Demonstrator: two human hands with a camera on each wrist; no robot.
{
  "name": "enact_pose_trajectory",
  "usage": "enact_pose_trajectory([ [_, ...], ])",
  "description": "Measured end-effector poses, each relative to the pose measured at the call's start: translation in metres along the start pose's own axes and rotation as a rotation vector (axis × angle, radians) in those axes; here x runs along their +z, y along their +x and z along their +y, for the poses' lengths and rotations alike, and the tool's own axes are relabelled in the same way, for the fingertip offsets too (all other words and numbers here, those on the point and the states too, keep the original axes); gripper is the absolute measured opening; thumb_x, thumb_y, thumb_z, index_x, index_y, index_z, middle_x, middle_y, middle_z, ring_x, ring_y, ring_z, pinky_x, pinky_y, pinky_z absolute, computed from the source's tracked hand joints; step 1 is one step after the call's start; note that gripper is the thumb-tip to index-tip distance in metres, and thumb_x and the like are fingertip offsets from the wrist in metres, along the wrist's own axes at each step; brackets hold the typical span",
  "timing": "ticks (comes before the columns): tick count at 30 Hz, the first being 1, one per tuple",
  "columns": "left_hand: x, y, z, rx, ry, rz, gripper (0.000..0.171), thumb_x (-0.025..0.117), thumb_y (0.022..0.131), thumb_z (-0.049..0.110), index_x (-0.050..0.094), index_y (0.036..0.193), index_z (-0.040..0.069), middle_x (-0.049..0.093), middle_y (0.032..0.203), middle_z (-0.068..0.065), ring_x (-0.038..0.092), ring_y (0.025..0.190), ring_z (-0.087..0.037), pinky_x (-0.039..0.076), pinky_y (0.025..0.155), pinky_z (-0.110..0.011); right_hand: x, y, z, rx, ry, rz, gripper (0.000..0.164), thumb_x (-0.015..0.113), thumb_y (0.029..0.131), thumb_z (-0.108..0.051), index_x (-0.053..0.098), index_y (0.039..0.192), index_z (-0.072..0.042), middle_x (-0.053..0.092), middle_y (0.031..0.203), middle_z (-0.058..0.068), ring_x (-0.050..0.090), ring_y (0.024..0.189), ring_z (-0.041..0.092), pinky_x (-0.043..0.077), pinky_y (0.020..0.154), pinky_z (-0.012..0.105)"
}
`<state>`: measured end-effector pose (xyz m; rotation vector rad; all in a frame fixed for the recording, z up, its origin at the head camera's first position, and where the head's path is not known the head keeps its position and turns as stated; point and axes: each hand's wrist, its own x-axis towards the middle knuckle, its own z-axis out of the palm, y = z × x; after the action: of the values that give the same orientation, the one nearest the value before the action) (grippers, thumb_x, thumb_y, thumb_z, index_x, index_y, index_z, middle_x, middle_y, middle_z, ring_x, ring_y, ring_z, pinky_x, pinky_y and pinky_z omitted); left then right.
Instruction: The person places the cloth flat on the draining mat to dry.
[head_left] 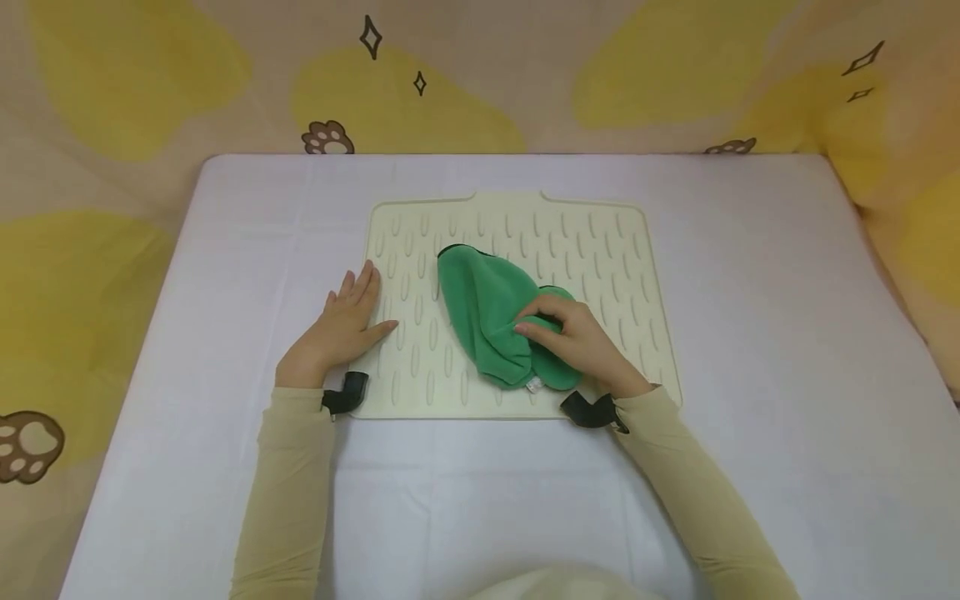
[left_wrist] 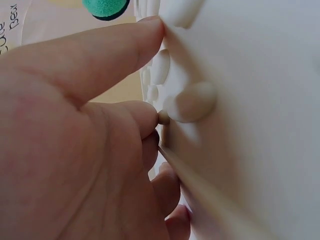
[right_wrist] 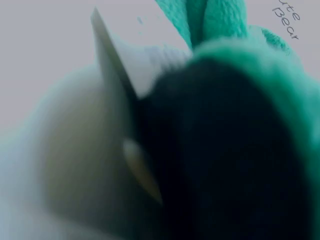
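My right hand [head_left: 573,333] grips a bunched green cloth [head_left: 476,296] between thumb and fingers, over the middle of a cream ridged mat [head_left: 420,379]. Dark edging runs along the cloth's border, and a small white label [head_left: 534,384] sticks out at its near side. In the right wrist view, the label [right_wrist: 145,50] and a dark, blurred part of the cloth fill much of the picture; the fingers are hidden there. My left hand [head_left: 345,321] rests with extended fingers on the mat's left edge, thumb spread toward the middle. The left wrist view shows its fingertips against the mat's raised ridges [left_wrist: 192,102].
A white-covered table [head_left: 765,333] lies beneath the mat. Behind and beside it hangs a yellow and beige patterned fabric [head_left: 450,108] with paw prints. Black wrist-worn pieces [head_left: 348,393] stick out inward at both wrists, the right one [head_left: 588,410] close to the cloth.
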<state>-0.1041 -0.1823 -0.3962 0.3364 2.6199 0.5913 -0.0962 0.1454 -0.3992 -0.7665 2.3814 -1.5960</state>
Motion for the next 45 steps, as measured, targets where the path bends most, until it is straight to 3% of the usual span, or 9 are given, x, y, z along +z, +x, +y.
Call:
enact_pose_trajectory([
  [10,-0.001,-0.002,0.001,0.009,-0.004,0.008,0.079,0.046,0.099,0.031,-0.006,0.147,-0.005,-0.015,0.154,-0.016,-0.016,0.139,-0.039,-0.003,0.108,-0.06,0.001,-0.001,-0.001,0.046,0.03,0.015,0.01,0.065,0.09,-0.012,0.067,0.098,-0.007,0.064,0.097,0.002,0.056,0.095,0.013,0.045,0.085,0.027],
  [19,-0.002,0.0,0.001,0.01,-0.005,-0.005,0.079,0.046,0.099,0.032,-0.006,0.147,-0.004,-0.016,0.154,-0.015,-0.017,0.139,-0.038,-0.004,0.109,-0.059,-0.021,-0.004,0.002,0.001,0.22,0.173,0.018,0.052,0.097,-0.006,0.061,0.104,0.007,0.063,0.102,0.015,0.06,0.097,0.019,0.047,0.087,0.028],
  [23,-0.004,0.0,0.002,0.012,-0.029,0.0,0.077,0.046,0.1,0.031,-0.004,0.147,-0.005,-0.015,0.154,-0.016,-0.015,0.14,-0.036,-0.003,0.11,-0.056,-0.032,-0.005,0.002,0.061,0.198,0.233,0.02,0.055,0.096,-0.011,0.062,0.104,0.006,0.064,0.1,0.01,0.061,0.094,0.021,0.049,0.085,0.027],
  [27,-0.007,-0.004,0.005,-0.01,-0.062,0.039,0.074,0.047,0.1,0.029,0.002,0.147,-0.006,-0.012,0.154,-0.018,-0.011,0.141,-0.033,0.0,0.113,-0.05,-0.041,-0.004,0.004,0.113,0.107,0.234,0.022,0.059,0.094,-0.013,0.063,0.105,0.005,0.065,0.1,0.007,0.061,0.091,0.018,0.048,0.083,0.025],
  [29,-0.01,-0.005,0.007,-0.021,-0.061,0.09,0.071,0.048,0.099,0.029,0.008,0.147,-0.007,-0.005,0.155,-0.02,-0.003,0.142,-0.034,0.005,0.113,-0.048,-0.045,-0.002,0.005,0.123,0.051,0.226,0.02,0.06,0.094,-0.012,0.064,0.105,0.005,0.065,0.1,0.009,0.06,0.09,0.015,0.048,0.081,0.025],
  [32,-0.013,-0.006,0.012,-0.022,-0.079,0.206,0.064,0.05,0.099,0.026,0.022,0.145,-0.008,0.019,0.151,-0.025,0.02,0.139,-0.038,0.019,0.11,-0.05,-0.052,0.005,0.003,0.13,-0.039,0.216,0.019,0.061,0.093,-0.012,0.065,0.103,0.003,0.066,0.101,0.012,0.059,0.089,0.012,0.048,0.079,0.026],
  [36,-0.013,0.004,0.023,0.013,-0.207,0.337,0.047,0.056,0.096,0.018,0.044,0.135,-0.007,0.051,0.126,-0.025,0.054,0.112,-0.038,0.042,0.095,-0.048,-0.06,0.019,-0.002,0.129,-0.12,0.201,0.02,0.062,0.093,-0.015,0.066,0.103,0.002,0.066,0.102,0.014,0.058,0.091,0.014,0.047,0.08,0.028],
  [39,-0.008,0.019,0.033,0.045,-0.318,0.363,0.039,0.058,0.095,0.016,0.053,0.127,-0.006,0.059,0.113,-0.02,0.062,0.098,-0.033,0.048,0.086,-0.043,-0.063,0.029,-0.001,0.141,-0.121,0.192,0.021,0.063,0.092,-0.015,0.067,0.103,0.002,0.066,0.102,0.014,0.057,0.091,0.015,0.046,0.079,0.028],
  [45,0.002,0.042,0.045,0.042,-0.445,0.353,0.036,0.059,0.094,0.018,0.057,0.124,-0.003,0.062,0.11,-0.017,0.061,0.099,-0.029,0.049,0.084,-0.039,-0.055,0.038,0.01,0.225,-0.013,0.19,0.023,0.065,0.091,-0.015,0.066,0.104,0.004,0.066,0.098,0.008,0.055,0.086,0.015,0.045,0.075,0.025],
])
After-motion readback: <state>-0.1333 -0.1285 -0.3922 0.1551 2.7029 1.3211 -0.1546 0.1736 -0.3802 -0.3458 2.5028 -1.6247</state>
